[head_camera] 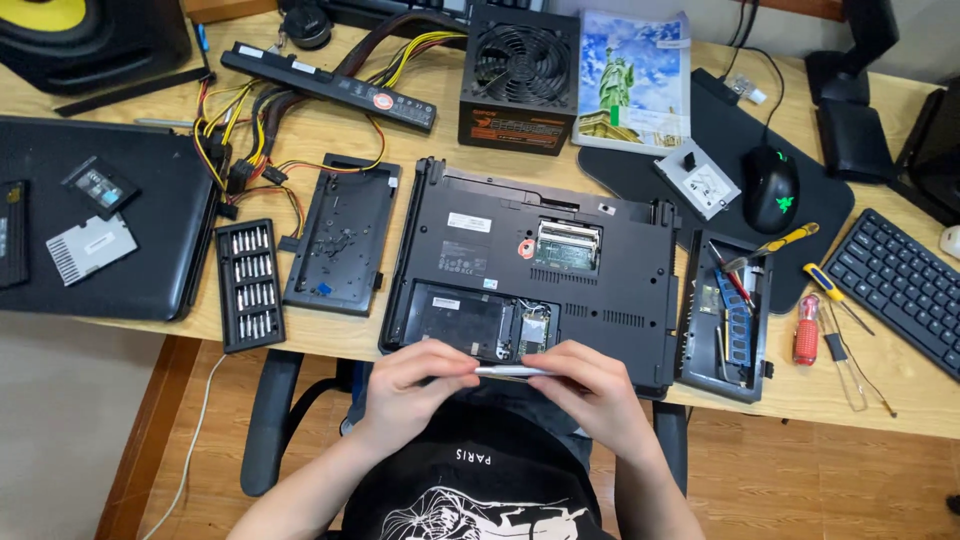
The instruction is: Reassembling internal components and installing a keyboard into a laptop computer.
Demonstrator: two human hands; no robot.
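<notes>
Between both hands (425,385), slim silver screwdriver (512,371) lies level.

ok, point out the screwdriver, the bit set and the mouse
screwdriver (512,371), head view, middle of silver shaft
bit set (249,285), head view, centre of bit rows
mouse (771,188), head view, top of black shell

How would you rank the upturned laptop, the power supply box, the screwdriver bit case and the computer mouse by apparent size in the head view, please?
1. upturned laptop
2. power supply box
3. screwdriver bit case, though nearer the camera, so this is less sure
4. computer mouse
</notes>
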